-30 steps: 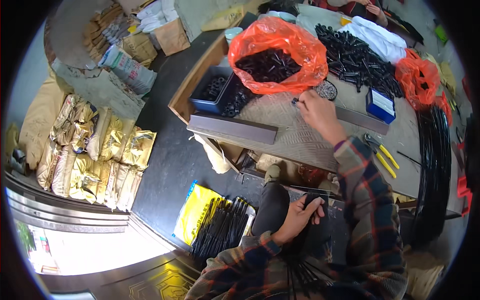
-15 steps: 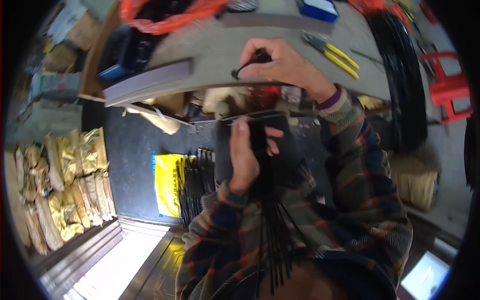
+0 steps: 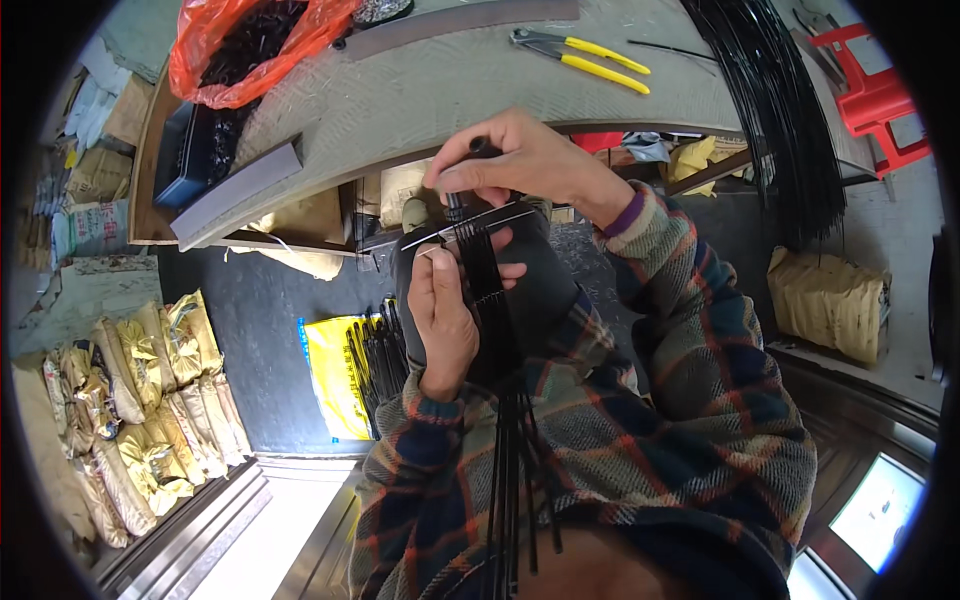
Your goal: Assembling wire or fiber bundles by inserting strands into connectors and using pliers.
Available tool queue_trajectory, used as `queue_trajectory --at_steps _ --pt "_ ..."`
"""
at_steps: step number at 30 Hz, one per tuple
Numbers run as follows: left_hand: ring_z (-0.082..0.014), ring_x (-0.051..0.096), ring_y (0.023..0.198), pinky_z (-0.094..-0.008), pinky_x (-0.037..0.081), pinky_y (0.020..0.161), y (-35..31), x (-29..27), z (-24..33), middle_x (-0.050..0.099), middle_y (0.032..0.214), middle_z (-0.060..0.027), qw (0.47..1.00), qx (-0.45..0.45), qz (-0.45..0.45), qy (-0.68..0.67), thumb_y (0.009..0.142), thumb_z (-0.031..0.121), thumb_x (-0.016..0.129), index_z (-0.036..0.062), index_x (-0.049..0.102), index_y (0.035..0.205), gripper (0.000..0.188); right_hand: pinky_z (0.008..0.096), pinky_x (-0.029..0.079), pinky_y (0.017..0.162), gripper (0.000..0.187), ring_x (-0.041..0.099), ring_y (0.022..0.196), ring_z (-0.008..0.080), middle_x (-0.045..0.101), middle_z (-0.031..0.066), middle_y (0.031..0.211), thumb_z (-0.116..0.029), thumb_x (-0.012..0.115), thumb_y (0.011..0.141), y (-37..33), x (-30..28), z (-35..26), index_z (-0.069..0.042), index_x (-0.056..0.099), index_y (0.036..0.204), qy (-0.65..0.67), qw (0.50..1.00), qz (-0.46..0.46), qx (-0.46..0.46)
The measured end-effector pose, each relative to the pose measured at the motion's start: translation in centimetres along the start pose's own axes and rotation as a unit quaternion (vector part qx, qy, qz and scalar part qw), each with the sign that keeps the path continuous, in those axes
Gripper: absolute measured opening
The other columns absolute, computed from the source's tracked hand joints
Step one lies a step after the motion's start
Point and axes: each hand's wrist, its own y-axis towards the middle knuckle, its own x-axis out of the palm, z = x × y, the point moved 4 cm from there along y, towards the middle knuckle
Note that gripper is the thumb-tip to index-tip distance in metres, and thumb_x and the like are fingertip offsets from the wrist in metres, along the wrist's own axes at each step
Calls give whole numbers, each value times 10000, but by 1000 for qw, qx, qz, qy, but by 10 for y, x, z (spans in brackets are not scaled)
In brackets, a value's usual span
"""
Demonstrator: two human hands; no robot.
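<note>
My left hand (image 3: 445,325) is closed around a flat bundle of thin black rods (image 3: 488,285), which hangs down across my lap toward my chest. A thin straight bar (image 3: 500,217) lies crosswise near the bundle's upper end. Above it, my right hand (image 3: 515,160) pinches a small black tubular piece (image 3: 455,207) at the rod tips; whether it is seated on a rod I cannot tell. Another round black piece (image 3: 483,147) shows in the curl of the same hand. An orange-red plastic bag (image 3: 190,65) of small black pieces sits on the grey worktable (image 3: 420,85).
Yellow-handled pliers (image 3: 600,68) and a long bunch of black rods (image 3: 775,130) lie on the table. A yellow bag (image 3: 335,375) with more black rods is on the floor to my left, near wrapped packages (image 3: 150,400). A red stool (image 3: 870,95) stands right.
My right hand has come from over the tabletop down to the bundle's upper end, bringing a black tubular piece. My left hand stays on the rods. The whole view has shifted.
</note>
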Motion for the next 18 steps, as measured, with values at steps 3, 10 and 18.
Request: queue_trajectory --at_steps 3,10,18 --pt "-256 638 766 -311 530 667 -6 4 -5 571 1013 -255 999 37 1 -14 949 192 351 -2 370 1012 205 164 332 435 188 438 486 27 575 0 667 -155 638 801 -3 2 -3 1 644 906 9 1000 -5 -8" --pt "-287 625 841 -361 532 735 -21 17 3 548 1043 -268 995 98 24 -7 927 109 391 -6 334 1096 213 167 345 427 154 446 475 24 554 -21 640 -166 668 776 -9 16 -7 -23 628 818 16 999 -29 -16" --pt "-321 609 894 -377 533 741 -29 22 4 532 1031 -284 996 77 -21 -38 919 87 398 25 265 1168 290 167 342 422 171 446 470 23 533 -30 629 -167 696 750 -11 22 -9 -35 593 786 24 999 -40 -27"
